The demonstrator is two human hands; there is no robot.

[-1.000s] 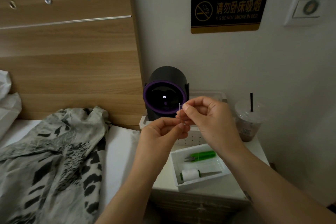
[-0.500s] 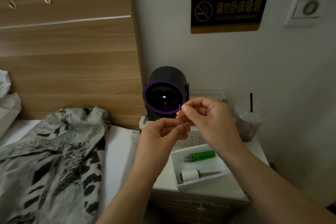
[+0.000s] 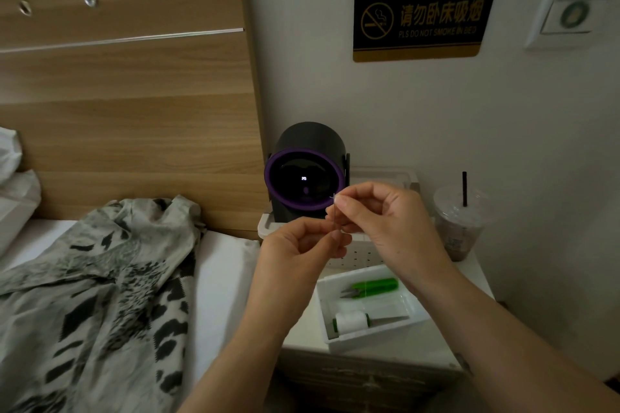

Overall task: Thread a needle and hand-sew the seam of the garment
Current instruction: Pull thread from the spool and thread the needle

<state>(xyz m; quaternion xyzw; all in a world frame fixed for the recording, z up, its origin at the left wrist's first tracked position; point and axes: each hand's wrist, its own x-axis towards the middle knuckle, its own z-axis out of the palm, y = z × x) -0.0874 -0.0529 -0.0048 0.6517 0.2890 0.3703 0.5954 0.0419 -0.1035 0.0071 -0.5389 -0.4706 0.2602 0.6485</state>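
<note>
1. While fingers of the left hand [image 3: 298,245] pinch the needle [image 3: 334,213] upright, the right hand [image 3: 379,221] pinches at its top; thread's too fine to see.
2. Garment [image 3: 100,295] lies left of the fingers, unsewn imo.

bed [image 3: 221,278]: white sheet, spotted garment [image 3: 100,295] and pillows [image 3: 13,184] lie on it | small table [image 3: 478,278]: white tray [image 3: 369,342], white basket [image 3: 266,228], cup [image 3: 459,228] with straw sit on it

Left hand [image 3: 295,246] and right hand [image 3: 389,221] together on a needle [image 3: 334,211] above white tray [image 3: 372,339].
</note>
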